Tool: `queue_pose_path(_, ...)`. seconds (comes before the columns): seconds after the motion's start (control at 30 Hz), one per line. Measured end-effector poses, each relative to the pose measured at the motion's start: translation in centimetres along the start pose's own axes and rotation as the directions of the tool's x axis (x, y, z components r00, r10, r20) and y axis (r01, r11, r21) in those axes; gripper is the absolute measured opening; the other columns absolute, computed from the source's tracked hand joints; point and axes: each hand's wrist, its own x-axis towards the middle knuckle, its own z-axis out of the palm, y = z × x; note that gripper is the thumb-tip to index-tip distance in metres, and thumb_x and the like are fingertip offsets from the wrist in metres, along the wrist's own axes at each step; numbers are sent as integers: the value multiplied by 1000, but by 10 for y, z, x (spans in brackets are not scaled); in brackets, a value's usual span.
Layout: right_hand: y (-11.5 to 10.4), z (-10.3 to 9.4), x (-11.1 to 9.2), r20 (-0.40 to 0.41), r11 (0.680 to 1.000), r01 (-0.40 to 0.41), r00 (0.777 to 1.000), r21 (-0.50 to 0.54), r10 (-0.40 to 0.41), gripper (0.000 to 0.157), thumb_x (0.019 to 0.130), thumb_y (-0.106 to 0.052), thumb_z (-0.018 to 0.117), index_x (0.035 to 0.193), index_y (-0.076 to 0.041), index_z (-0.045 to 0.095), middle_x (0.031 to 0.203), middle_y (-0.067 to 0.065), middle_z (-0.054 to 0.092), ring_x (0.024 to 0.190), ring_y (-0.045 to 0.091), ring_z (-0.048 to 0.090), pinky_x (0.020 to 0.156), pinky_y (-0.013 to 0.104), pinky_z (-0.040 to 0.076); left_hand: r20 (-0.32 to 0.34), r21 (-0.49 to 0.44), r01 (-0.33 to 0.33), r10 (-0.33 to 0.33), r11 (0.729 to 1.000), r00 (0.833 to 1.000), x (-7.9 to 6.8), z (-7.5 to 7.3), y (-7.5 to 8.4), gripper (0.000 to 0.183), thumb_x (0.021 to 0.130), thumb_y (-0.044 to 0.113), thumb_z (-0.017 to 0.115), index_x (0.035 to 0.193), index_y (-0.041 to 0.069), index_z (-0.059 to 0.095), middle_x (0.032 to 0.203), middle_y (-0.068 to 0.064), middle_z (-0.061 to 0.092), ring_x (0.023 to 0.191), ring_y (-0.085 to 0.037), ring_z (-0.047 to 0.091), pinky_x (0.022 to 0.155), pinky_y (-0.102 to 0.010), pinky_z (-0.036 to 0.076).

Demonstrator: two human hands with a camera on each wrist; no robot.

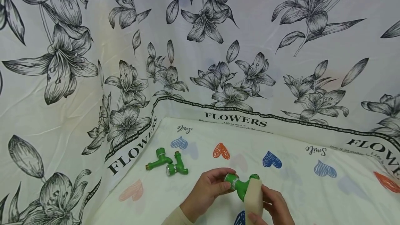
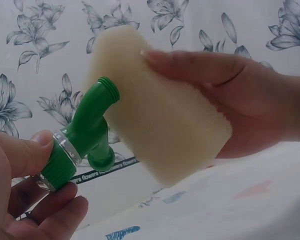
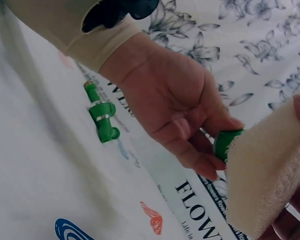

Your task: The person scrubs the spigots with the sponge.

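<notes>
My left hand (image 1: 207, 188) pinches the ribbed knob of a green tap (image 2: 87, 125) between thumb and fingers. The tap has a silver ring below its knob and a threaded end, seen in the left wrist view. A cream sponge (image 2: 160, 110) is gripped by my right hand (image 1: 275, 204), thumb on one face and fingers behind. In the head view the sponge stands upright against the tap's body and covers part of it. Whether sponge and tap actually touch is hard to tell. In the right wrist view the sponge (image 3: 267, 170) hides most of the tap.
Two more green taps, one tap (image 1: 159, 159) and another tap (image 1: 178, 165), lie close together on the left of the white heart-printed cloth (image 1: 200, 162). A flower-printed curtain (image 1: 218, 79) rises behind and at the left side.
</notes>
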Motion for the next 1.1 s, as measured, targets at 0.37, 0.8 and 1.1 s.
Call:
queue_pose_path(0.37, 11, 3, 9, -95, 981, -155, 985, -114, 144, 74, 85, -7, 96, 149, -1, 60, 128, 7, 63, 110, 16, 62, 86, 13, 53, 51, 15, -9, 8, 1000, 999, -2, 0, -2, 40, 105, 7, 75, 142, -5, 67, 132, -17, 71, 115, -20, 71, 104, -47, 57)
queue_pose_path(0.8, 12, 10, 11, -156, 947, -294, 949, -133, 273, 72, 91, -18, 93, 151, 2, 58, 126, 13, 61, 109, 33, 64, 83, 10, 49, 48, 30, -16, 15, 999, 999, -2, -1, -1, 39, 104, 10, 77, 140, -2, 69, 132, -16, 72, 114, -19, 72, 103, -47, 57)
queue_pose_path(1.1, 8, 7, 8, 66, 926, -354, 935, 133, 348, 67, 94, -10, 88, 152, -6, 56, 137, 12, 65, 110, 20, 68, 92, 20, 57, -13, 53, -1, 2, 999, 1000, -2, -1, 0, 37, 102, 5, 78, 138, -2, 70, 130, -18, 72, 112, -21, 72, 99, -45, 60)
